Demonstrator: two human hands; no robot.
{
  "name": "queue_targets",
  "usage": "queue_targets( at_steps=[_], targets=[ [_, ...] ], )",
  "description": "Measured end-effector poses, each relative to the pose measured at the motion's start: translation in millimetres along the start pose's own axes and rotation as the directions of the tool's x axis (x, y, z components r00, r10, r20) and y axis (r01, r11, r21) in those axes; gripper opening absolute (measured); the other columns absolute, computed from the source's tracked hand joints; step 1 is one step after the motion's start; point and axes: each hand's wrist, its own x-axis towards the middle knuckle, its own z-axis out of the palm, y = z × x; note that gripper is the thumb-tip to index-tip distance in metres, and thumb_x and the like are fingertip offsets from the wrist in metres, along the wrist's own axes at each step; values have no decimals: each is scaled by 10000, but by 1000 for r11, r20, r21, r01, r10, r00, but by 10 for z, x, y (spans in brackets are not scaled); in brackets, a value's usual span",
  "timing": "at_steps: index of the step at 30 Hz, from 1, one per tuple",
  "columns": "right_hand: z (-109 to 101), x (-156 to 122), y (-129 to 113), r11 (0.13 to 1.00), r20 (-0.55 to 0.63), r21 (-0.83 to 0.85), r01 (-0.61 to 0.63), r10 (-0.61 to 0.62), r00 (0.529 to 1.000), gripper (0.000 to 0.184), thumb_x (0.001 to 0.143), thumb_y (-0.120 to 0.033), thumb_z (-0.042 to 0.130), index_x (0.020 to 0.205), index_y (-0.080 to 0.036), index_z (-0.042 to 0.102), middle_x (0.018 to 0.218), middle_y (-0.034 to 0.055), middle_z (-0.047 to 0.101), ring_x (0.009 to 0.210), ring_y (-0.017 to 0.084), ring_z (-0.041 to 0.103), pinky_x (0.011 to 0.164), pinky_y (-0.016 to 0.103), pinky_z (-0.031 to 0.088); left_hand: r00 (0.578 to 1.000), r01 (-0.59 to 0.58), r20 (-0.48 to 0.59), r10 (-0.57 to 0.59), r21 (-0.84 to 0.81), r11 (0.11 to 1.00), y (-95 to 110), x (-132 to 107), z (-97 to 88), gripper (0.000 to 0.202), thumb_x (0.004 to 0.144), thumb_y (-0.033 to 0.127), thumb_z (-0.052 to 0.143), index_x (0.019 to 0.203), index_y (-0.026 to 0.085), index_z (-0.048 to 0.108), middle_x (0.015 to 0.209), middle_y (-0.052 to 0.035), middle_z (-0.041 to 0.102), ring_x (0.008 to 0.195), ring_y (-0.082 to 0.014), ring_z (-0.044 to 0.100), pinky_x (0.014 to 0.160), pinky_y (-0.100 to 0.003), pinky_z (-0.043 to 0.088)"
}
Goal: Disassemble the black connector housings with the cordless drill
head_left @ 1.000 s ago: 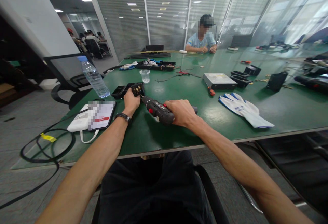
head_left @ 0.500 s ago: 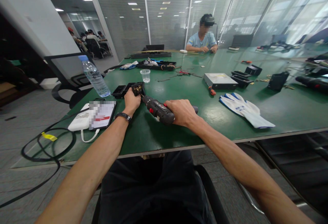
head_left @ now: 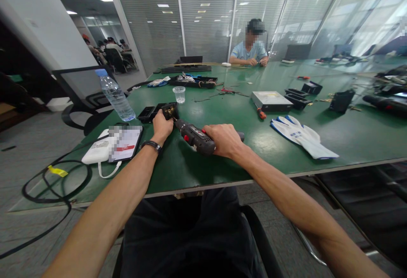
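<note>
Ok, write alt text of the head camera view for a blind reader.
The right hand grips a black-and-red power drill, pointed at a black part with brass-coloured details held in the left hand. On the green table, a white, blue-edged glove lies right, a clear bottle left.

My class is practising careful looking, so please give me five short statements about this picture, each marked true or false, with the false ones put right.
1. The right hand holds the power drill. True.
2. The left hand grips a black part. True.
3. The water bottle has a red cap. False: its cap is blue.
4. The clear plastic cup is lying on its side. False: it stands upright.
5. The white-and-blue glove lies on the green table, on neither hand. True.
</note>
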Motion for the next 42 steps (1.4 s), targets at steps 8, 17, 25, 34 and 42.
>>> queue_targets(
  at_steps=[8,17,25,34,42],
  targets=[
    [4,3,-3,1000,14,-14,-3,4,1000,282,789,-426,616,991,-229,625,961,58,751,815,251,698,595,317,278,999,-36,4,36,53,998,-32,6,5,383,753,145,680,1134,164,654,1115,-123,738,1056,-266,697,938,-351,526],
    [-24,2,-9,1000,47,8,-13,13,999,320,800,-430,619,1050,-230,634,1000,71,749,856,258,693,645,312,335,1000,-28,2,28,57,998,-44,18,13,398,750,154,688,1147,167,655,1131,-127,738,1061,-267,693,939,-341,521],
    [-12,0,-6,1000,30,4,-12,12,999,305,808,-439,607,1026,-228,633,966,68,749,836,259,700,616,313,309,1000,-28,-6,28,62,998,-23,4,2,390,750,152,683,1139,163,663,1117,-127,743,1063,-271,697,927,-338,527],
    [-22,2,-14,1000,54,6,-29,29,998,321,823,-439,602,1063,-230,635,981,78,750,865,266,701,651,312,345,1000,-31,-1,31,62,998,-15,-3,-7,406,746,140,674,1151,165,654,1123,-129,740,1067,-270,697,936,-339,526],
    [-15,2,-10,1000,51,7,-30,30,998,316,823,-430,590,1057,-222,633,970,88,748,858,270,699,647,311,337,1000,-20,0,20,56,998,-9,-10,-5,400,745,148,672,1144,166,656,1121,-129,740,1064,-264,694,935,-333,524]
  ],
)
